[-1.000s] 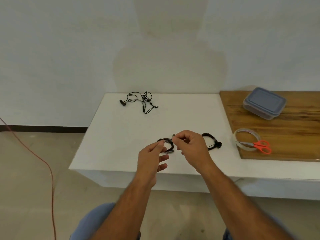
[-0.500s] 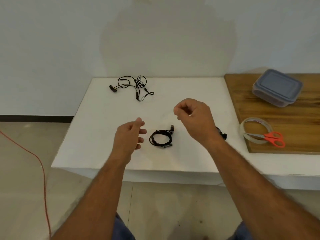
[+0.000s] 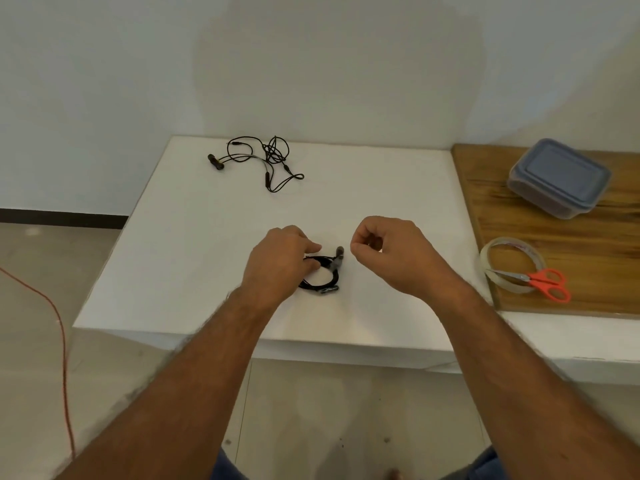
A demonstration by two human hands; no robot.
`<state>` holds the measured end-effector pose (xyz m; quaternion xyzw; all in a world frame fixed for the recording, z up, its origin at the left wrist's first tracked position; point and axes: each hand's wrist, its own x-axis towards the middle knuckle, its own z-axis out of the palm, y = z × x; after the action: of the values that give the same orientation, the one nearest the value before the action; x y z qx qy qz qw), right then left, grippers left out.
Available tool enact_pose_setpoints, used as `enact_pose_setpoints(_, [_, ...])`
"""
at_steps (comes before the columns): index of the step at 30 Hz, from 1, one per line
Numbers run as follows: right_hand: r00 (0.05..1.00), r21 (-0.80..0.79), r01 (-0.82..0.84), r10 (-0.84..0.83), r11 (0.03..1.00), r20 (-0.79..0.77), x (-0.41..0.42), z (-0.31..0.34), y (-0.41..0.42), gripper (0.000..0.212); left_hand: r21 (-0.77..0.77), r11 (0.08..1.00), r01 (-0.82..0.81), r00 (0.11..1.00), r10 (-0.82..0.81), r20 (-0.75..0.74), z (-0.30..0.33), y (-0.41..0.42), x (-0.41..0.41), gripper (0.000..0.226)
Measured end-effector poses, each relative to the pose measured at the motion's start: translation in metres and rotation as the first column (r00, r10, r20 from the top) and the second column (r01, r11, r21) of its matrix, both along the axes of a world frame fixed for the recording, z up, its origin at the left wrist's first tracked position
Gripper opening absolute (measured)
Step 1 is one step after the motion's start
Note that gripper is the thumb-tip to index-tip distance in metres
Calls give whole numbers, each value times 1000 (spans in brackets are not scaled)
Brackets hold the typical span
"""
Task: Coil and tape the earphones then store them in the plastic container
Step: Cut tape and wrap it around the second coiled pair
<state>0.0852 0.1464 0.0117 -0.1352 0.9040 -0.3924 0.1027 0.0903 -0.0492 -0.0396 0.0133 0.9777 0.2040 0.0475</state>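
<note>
A white worktop (image 3: 194,237) fills the middle of the head view, backed by a pale wall, and a wooden board (image 3: 519,209) lies on its right side at about three o'clock. On the far part of that board, toward two o'clock, sits the plastic container (image 3: 559,178), greyish with its blue lid on. Nearer the person on the same board lies a roll of clear tape (image 3: 502,244), and a pair of orange-handled scissors (image 3: 540,282) rests across the roll's near rim. At eleven o'clock on the worktop, well apart from everything else, a loose black earphone cable (image 3: 259,161) lies in an untidy tangle. At the centre lies the coiled earphones (image 3: 323,275), a small black ring flat on the white surface with its earbuds sticking up at the coil's far right edge. The left hand (image 3: 280,261) covers the coil's left side at nine o'clock, its fingers curled down onto the wire; it appears to pinch the coil, though the fingertips are hidden. The right hand (image 3: 391,254) hovers just beside the coil at three o'clock, apart from it, thumb and fingers curled together on nothing that can be made out. A thin red cord (image 3: 60,327) trails over the floor at eight o'clock.
</note>
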Motion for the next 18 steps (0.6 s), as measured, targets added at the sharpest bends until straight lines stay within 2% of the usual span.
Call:
enact_pose_setpoints(9, [1000,-42,19,-20,999,-9,-2,0,6,10,-34,999,12,999,-13,-41,-9,2,3,20])
enact_pose_setpoints(18, [998,-88,61,-60,994,3,-4,-1,12,9,-136,988,67,993,-79,-85,-14,5,12,21])
